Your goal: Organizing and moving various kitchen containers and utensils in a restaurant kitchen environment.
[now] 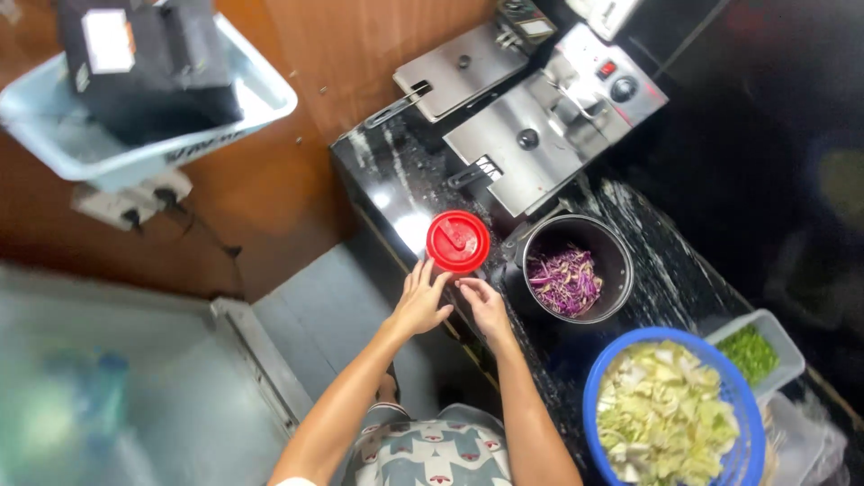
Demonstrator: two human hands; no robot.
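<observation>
Both hands, left [421,304] and right [485,306], open-fingered beside red lid [458,240] at black counter [400,193] edge, holding nothing; pot of purple cabbage [565,281] adjacent; lid grasp seemingly pending, needing rim grip.

bright overhead light, glare on the black counter [405,202], right edge dark, lower left corner blurred.

Bare forearms; a pale blue-grey garment [432,454] printed with small red-and-white motifs.
</observation>
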